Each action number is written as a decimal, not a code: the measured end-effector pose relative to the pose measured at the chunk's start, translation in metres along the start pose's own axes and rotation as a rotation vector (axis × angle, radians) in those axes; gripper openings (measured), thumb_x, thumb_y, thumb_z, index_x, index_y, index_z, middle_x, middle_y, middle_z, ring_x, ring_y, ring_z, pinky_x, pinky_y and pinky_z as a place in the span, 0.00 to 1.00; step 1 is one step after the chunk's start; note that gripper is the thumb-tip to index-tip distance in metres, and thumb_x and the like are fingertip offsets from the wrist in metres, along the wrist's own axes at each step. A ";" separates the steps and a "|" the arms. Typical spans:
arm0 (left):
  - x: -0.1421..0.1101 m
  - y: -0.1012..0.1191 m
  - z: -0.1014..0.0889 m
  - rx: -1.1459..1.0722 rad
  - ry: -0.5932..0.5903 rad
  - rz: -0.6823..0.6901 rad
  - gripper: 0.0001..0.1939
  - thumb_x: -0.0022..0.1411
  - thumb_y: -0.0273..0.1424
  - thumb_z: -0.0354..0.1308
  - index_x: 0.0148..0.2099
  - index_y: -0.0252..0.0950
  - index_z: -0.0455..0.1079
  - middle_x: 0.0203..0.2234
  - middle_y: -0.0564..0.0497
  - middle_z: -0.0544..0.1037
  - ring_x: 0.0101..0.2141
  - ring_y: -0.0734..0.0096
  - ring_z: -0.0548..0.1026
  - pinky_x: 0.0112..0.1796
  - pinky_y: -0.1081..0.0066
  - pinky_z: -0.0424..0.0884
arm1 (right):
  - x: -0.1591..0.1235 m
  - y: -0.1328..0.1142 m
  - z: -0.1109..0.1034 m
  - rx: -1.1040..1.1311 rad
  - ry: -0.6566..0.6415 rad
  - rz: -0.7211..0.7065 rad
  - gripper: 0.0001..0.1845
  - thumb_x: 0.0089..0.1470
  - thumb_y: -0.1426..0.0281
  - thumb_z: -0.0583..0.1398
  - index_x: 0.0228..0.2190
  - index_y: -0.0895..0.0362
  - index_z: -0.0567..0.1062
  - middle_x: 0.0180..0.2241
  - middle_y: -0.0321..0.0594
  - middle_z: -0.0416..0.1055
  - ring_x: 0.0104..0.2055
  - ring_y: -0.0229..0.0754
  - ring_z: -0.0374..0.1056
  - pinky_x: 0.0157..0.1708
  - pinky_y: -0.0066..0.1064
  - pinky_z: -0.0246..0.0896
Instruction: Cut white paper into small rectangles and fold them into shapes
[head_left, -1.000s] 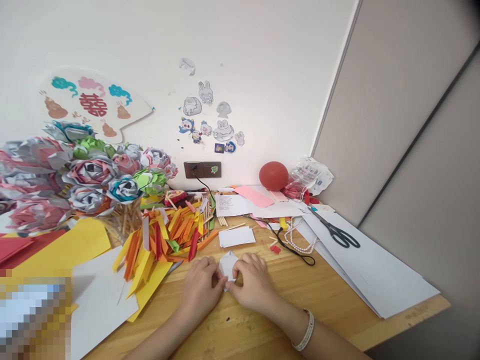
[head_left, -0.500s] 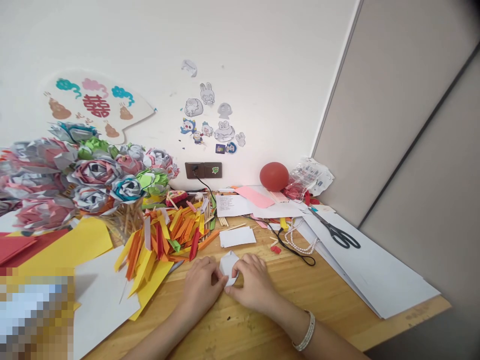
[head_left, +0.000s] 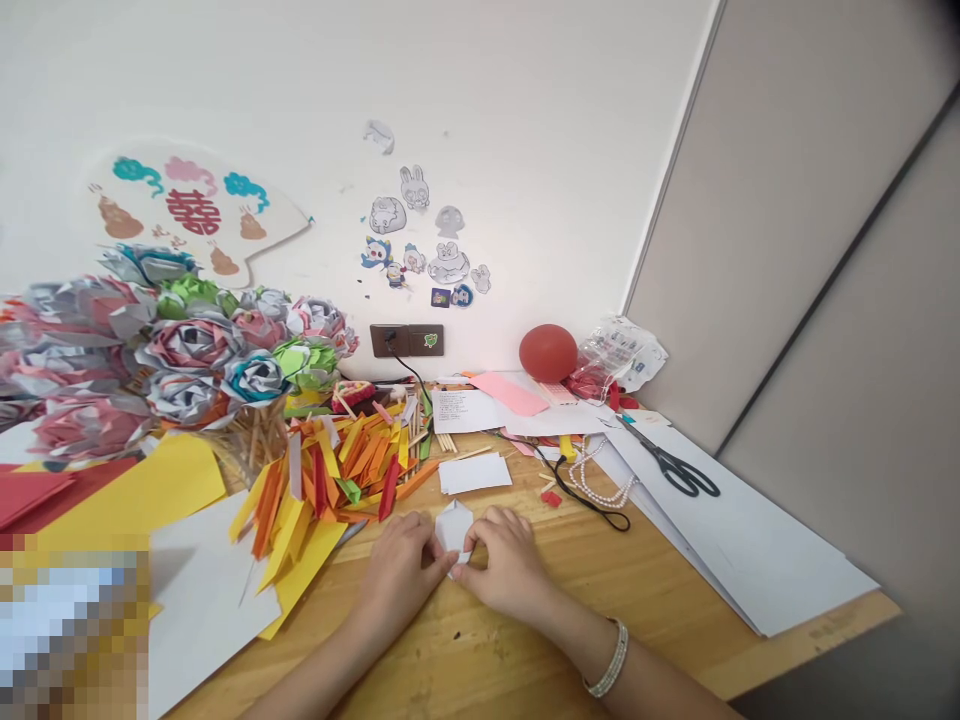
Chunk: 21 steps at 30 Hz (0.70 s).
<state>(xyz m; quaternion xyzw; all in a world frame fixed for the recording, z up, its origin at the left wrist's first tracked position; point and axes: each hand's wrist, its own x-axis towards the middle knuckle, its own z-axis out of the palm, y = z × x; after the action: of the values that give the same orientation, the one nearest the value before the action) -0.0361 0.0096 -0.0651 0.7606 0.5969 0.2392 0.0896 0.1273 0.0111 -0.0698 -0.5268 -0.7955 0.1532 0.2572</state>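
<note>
A small folded piece of white paper (head_left: 454, 524) lies on the wooden table between my two hands. My left hand (head_left: 405, 557) presses its thumb and bent fingers on the paper's lower left edge. From the other side, my right hand (head_left: 504, 562) pinches the lower right edge between thumb and forefinger. The paper comes to a point at its far end, and my fingertips cover part of its near end. Just beyond it sits a stack of white paper slips (head_left: 475, 473).
Folded orange and yellow strips (head_left: 352, 460) are heaped at left, near paper flowers (head_left: 191, 345). Black scissors (head_left: 679, 470) rest on white sheets (head_left: 757, 540) at right. A black cord (head_left: 592, 505), a bead string (head_left: 600, 490) and a red balloon (head_left: 548, 353) are at the back.
My right thumb and fingers have shifted slightly at the paper's lower right edge. The paper has turned a little, with its tip now slightly further left. My left hand has barely moved.
</note>
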 end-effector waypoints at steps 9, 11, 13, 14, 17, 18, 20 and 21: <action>0.001 0.002 -0.003 -0.004 -0.013 0.005 0.09 0.53 0.34 0.58 0.23 0.38 0.66 0.24 0.52 0.71 0.31 0.63 0.69 0.33 0.68 0.61 | 0.001 0.000 0.000 -0.003 -0.024 -0.004 0.15 0.40 0.63 0.67 0.30 0.52 0.69 0.35 0.34 0.65 0.43 0.44 0.60 0.44 0.36 0.48; 0.001 0.002 -0.004 -0.002 -0.018 0.011 0.09 0.53 0.34 0.58 0.23 0.38 0.66 0.24 0.52 0.71 0.30 0.63 0.69 0.33 0.68 0.61 | 0.002 0.002 0.000 0.008 -0.030 -0.006 0.15 0.40 0.64 0.67 0.31 0.52 0.69 0.36 0.34 0.66 0.43 0.44 0.60 0.44 0.35 0.48; 0.000 0.001 -0.003 0.003 -0.022 0.015 0.09 0.53 0.34 0.57 0.23 0.38 0.66 0.24 0.51 0.72 0.31 0.63 0.69 0.34 0.67 0.61 | 0.003 0.003 0.000 0.037 -0.031 0.002 0.13 0.41 0.66 0.66 0.30 0.52 0.69 0.34 0.33 0.66 0.42 0.43 0.60 0.43 0.34 0.49; 0.000 0.001 -0.003 0.005 -0.023 0.015 0.09 0.53 0.34 0.57 0.23 0.37 0.66 0.25 0.51 0.72 0.31 0.62 0.69 0.34 0.67 0.61 | 0.003 0.003 -0.001 0.060 -0.023 0.014 0.12 0.42 0.67 0.65 0.30 0.52 0.69 0.33 0.33 0.67 0.41 0.42 0.61 0.41 0.33 0.49; 0.000 -0.001 -0.003 0.011 -0.024 0.014 0.09 0.53 0.34 0.57 0.23 0.37 0.67 0.25 0.50 0.72 0.32 0.61 0.69 0.34 0.67 0.61 | 0.005 0.001 -0.001 0.107 0.032 0.050 0.09 0.44 0.68 0.64 0.30 0.53 0.69 0.30 0.32 0.67 0.37 0.41 0.62 0.39 0.32 0.50; 0.000 -0.001 -0.002 0.012 -0.027 0.014 0.09 0.53 0.34 0.57 0.23 0.37 0.67 0.25 0.50 0.72 0.32 0.62 0.69 0.34 0.67 0.61 | 0.005 0.001 -0.001 0.107 0.044 0.058 0.09 0.44 0.69 0.64 0.30 0.53 0.69 0.30 0.32 0.68 0.37 0.41 0.62 0.39 0.32 0.50; 0.001 -0.001 -0.002 0.013 -0.033 0.011 0.10 0.54 0.35 0.57 0.24 0.37 0.67 0.25 0.51 0.72 0.32 0.62 0.69 0.34 0.67 0.61 | 0.006 0.001 -0.001 0.097 0.043 0.067 0.08 0.45 0.71 0.63 0.30 0.53 0.69 0.30 0.32 0.68 0.38 0.41 0.63 0.39 0.32 0.50; 0.001 -0.001 -0.002 0.013 -0.035 0.009 0.10 0.54 0.35 0.57 0.24 0.38 0.67 0.25 0.51 0.72 0.31 0.63 0.69 0.34 0.67 0.61 | 0.007 0.001 0.000 0.093 0.039 0.071 0.07 0.46 0.72 0.62 0.30 0.53 0.69 0.30 0.33 0.68 0.38 0.42 0.63 0.40 0.33 0.50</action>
<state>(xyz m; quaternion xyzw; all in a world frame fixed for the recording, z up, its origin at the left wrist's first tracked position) -0.0374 0.0104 -0.0638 0.7678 0.5935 0.2223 0.0941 0.1264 0.0177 -0.0685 -0.5449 -0.7633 0.1886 0.2912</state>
